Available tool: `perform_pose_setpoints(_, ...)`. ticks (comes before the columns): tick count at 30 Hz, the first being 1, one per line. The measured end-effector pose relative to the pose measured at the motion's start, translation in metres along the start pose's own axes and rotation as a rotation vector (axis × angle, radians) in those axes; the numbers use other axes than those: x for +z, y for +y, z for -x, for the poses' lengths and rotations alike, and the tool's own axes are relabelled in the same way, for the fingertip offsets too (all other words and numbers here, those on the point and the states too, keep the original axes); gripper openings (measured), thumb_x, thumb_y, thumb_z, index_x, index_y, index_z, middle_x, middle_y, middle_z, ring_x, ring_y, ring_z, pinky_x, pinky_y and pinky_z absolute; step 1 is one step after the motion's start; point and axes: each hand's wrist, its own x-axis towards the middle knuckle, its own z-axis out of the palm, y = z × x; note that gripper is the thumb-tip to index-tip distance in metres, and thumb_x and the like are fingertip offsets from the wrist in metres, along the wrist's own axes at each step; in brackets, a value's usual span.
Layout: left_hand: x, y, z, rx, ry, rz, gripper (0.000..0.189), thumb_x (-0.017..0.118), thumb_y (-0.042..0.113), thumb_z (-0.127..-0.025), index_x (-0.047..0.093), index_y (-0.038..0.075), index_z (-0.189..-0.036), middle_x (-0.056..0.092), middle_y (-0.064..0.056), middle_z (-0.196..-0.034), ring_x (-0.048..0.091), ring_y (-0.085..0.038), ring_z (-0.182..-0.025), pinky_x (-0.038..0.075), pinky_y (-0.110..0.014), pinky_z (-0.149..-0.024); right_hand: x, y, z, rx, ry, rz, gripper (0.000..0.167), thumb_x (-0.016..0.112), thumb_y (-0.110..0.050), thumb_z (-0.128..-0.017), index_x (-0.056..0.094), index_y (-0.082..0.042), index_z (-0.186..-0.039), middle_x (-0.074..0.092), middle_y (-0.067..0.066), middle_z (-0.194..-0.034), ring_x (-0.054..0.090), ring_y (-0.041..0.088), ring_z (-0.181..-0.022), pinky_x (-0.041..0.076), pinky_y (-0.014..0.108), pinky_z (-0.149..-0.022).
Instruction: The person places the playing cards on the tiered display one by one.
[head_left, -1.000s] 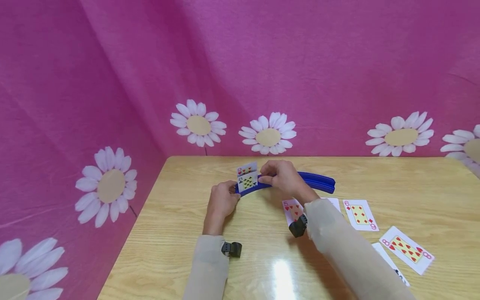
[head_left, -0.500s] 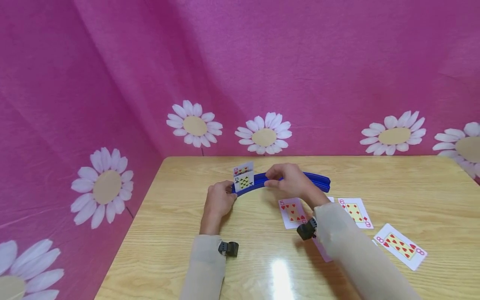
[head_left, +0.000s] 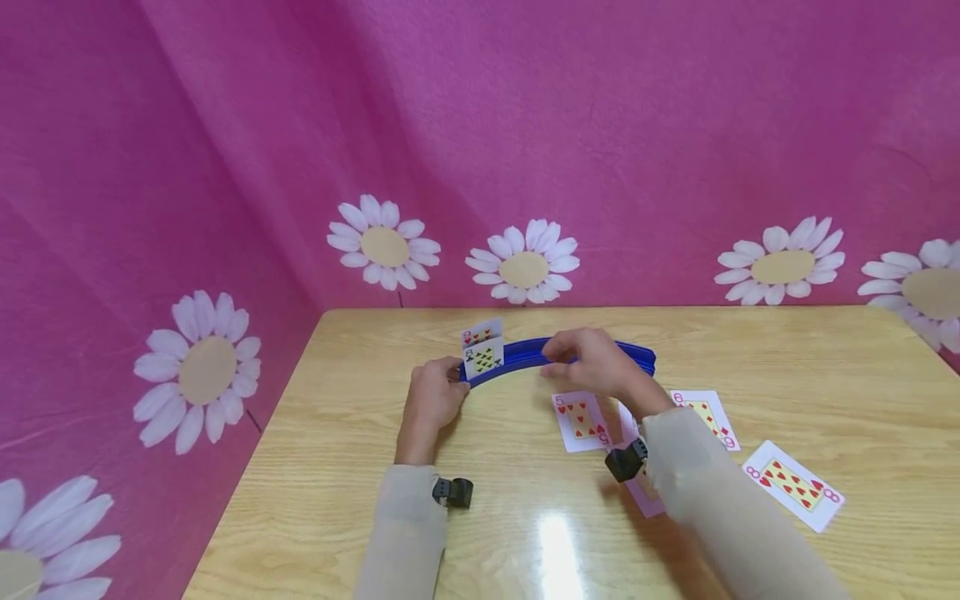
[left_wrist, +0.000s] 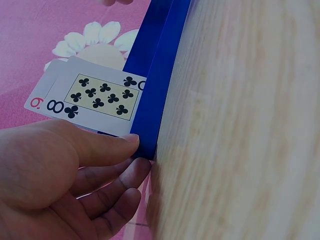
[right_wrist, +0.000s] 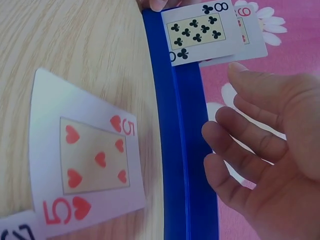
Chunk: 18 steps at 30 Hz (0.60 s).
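Note:
My left hand [head_left: 431,400] grips the left end of a curved blue playing card holder [head_left: 525,352], thumb on the front and fingers at the end. Two playing cards stand upright at that end. The eight of clubs [left_wrist: 105,95] is in front, partly covering a red-suit card [head_left: 480,331] behind it. My right hand [head_left: 596,362] hovers over the middle of the holder. In the right wrist view its fingers [right_wrist: 242,135] are loosely bent, apart from the thumb, and nothing is between them.
The five of hearts [head_left: 579,421] lies face up in front of the holder. A partly hidden card [head_left: 648,498] lies under the right wrist. To the right are the six of diamonds [head_left: 705,417] and the eight of hearts [head_left: 795,485]. A pink flowered cloth [head_left: 637,167] hangs behind the table.
My right hand has come off the eight of clubs and moved right along the holder, its fingers opening. The left hand keeps its grip. The view has shifted slightly.

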Motion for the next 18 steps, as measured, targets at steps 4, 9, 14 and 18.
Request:
perform_pose_setpoints(4, 0.0, 0.0, 0.0, 0.017, 0.006, -0.003, 0.036, 0.071, 0.002, -0.089, 0.068, 0.0, -0.125, 0.07, -0.016, -0.107, 0.065, -0.026, -0.1, 0.051, -0.042, -0.091, -0.003, 0.002, 0.005, 0.038, -0.014, 0.003, 0.03, 0.075, -0.013, -0.09, 0.07, 0.003, -0.115, 0.07, 0.014, -0.109, 0.062, 0.026, -0.1, 0.051, 0.046, -0.09)
perform_pose_setpoints(9, -0.001, 0.0, 0.001, 0.025, 0.01, 0.007, 0.035, 0.071, 0.002, -0.089, 0.068, 0.0, -0.124, 0.071, -0.016, -0.106, 0.065, -0.026, -0.099, 0.051, -0.041, -0.09, -0.007, 0.003, 0.009, 0.082, -0.029, 0.008, 0.032, 0.073, -0.014, -0.092, 0.068, 0.002, -0.119, 0.068, 0.015, -0.113, 0.061, 0.027, -0.102, 0.05, 0.046, -0.09)
perform_pose_setpoints(14, 0.0, -0.001, 0.0, 0.029, 0.014, 0.008, 0.035, 0.071, 0.002, -0.089, 0.068, -0.001, -0.124, 0.071, -0.016, -0.105, 0.066, -0.026, -0.098, 0.052, -0.041, -0.09, -0.009, 0.005, 0.013, 0.089, -0.028, 0.02, 0.034, 0.074, -0.013, -0.091, 0.068, 0.004, -0.119, 0.068, 0.017, -0.113, 0.061, 0.027, -0.099, 0.051, 0.045, -0.088)
perform_pose_setpoints(18, 0.0, -0.001, 0.0, 0.033, 0.016, 0.008, 0.035, 0.072, 0.002, -0.089, 0.068, -0.001, -0.124, 0.071, -0.016, -0.105, 0.066, -0.026, -0.098, 0.052, -0.041, -0.089, -0.01, 0.009, 0.016, 0.106, -0.026, 0.026, 0.036, 0.075, -0.014, -0.091, 0.067, 0.005, -0.12, 0.068, 0.017, -0.113, 0.062, 0.026, -0.099, 0.052, 0.044, -0.087)
